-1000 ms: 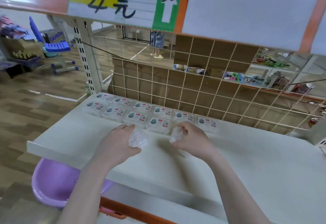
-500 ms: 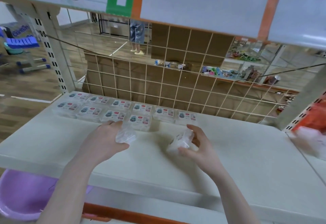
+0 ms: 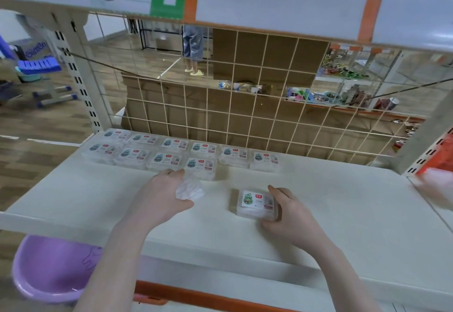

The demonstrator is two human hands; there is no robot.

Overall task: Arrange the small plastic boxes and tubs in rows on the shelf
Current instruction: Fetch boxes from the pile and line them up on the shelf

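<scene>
The right hand [image 3: 291, 211] grips a labelled box [image 3: 256, 205] resting on the shelf [image 3: 343, 213], long axis sideways; the left hand [image 3: 164, 195] holds a clear box [image 3: 190, 189]. Just beyond both hands lie ten arranged boxes [image 3: 171, 157] (six behind, four in front), the front row's open end nearer the right hand.

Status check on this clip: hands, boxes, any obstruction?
Left hand grips a clear box. Right hand holds labelled box flat on shelf. Two rows at back. Nothing blocking.
</scene>
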